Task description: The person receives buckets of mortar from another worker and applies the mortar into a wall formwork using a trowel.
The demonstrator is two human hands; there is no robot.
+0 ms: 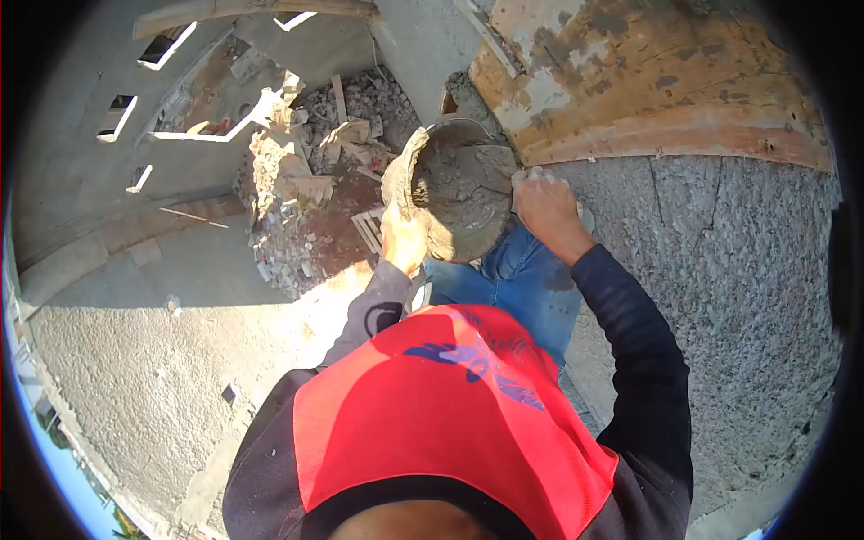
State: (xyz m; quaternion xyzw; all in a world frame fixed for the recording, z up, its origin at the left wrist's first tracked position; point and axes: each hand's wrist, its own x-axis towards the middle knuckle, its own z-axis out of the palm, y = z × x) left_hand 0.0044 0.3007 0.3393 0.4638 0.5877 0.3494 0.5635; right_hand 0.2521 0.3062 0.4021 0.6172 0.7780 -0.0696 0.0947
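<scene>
A round bucket [468, 236] coated in mortar is in front of my legs, its mouth facing up toward me. Wet grey mortar [454, 180] lies inside it. My left hand [403, 239] is closed on the bucket's left rim, which is thickly crusted. At the right rim, my right hand [545, 209] is closed in a fist. Beside its knuckles, a flat mortar-covered piece that looks like a trowel blade [495, 167] reaches over the mortar. The trowel's handle is hidden inside the fist.
Rubble [378, 99] and torn paper sacks [279, 144] lie beyond the bucket to the left. A stained wooden board [666, 81] stands at upper right, above a rough cement surface [720, 297]. At upper left is a grey wall [81, 171] with small openings.
</scene>
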